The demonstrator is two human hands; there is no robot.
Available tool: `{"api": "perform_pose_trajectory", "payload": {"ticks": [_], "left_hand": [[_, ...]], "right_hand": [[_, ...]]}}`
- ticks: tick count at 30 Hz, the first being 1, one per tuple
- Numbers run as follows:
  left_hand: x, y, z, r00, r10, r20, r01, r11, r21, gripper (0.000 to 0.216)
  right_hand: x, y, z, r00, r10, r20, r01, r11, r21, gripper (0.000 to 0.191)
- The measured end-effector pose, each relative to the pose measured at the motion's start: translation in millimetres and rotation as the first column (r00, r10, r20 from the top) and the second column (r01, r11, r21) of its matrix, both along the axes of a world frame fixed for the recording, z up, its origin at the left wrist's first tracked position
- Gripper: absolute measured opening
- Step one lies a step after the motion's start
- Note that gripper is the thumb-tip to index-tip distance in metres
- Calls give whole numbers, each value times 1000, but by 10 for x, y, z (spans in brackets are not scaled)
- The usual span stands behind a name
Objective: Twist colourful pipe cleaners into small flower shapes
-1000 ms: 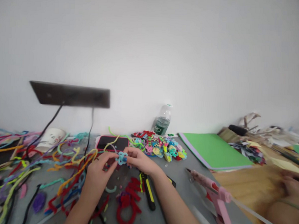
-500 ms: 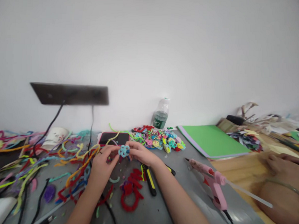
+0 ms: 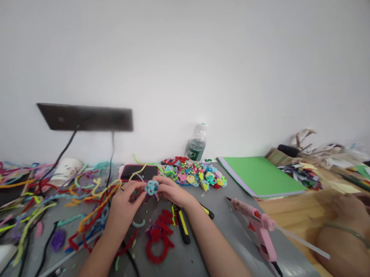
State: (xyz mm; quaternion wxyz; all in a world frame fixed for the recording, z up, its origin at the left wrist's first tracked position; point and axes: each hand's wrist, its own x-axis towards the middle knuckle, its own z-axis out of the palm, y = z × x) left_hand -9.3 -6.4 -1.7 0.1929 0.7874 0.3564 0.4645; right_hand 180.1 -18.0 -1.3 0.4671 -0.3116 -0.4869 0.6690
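A light blue pipe-cleaner flower [image 3: 151, 188] with looped petals is pinched between both hands over the grey table. My left hand [image 3: 126, 199] grips its left side with thumb and fingertips. From the right, my right hand [image 3: 170, 190] holds the other edge, where a darker blue bit shows by the fingers. Just behind the hands lies a phone [image 3: 140, 172] with a pink edge. Below them rests a red pipe-cleaner piece [image 3: 157, 245] with a ring and zigzag. Partly under my right forearm are black-and-yellow pliers [image 3: 183, 225].
Many small flowers [image 3: 198, 174] are heaped near a water bottle [image 3: 197, 143]. A pink glue gun [image 3: 261, 227] lies right, with green sheets [image 3: 260, 175] behind. Loose pipe cleaners, a paper cup [image 3: 66, 171] and cables fill the left. Another person's arm [image 3: 347, 246] is far right.
The whole view has shifted slightly. Both hands keep their pinch on the light blue flower, which is turned a little. The other person's hand has moved slightly.
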Motion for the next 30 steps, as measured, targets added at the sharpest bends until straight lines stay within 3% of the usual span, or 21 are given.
{"api": "perform_pose_trajectory", "payload": {"ticks": [8,17,22,26,30], "left_hand": [[-31,25,-14,1000,19,8,-20,998,60,14],[-27,-1,55,999,34,29,-34,999,21,15],[-20,-26,107,997,17,81,-6,991,-137,16],[13,-18,81,976,-27,216,97,942,-320,19],[53,8,38,952,-16,307,148,900,-410,23]], "right_hand": [[-2,-16,19,999,14,35,-15,999,30,12],[-3,-25,30,998,6,57,-8,999,33,18],[17,-7,8,997,-70,43,67,995,73,24],[55,15,1,988,-117,105,101,983,150,32],[66,15,15,976,-132,171,99,977,190,36]]}}
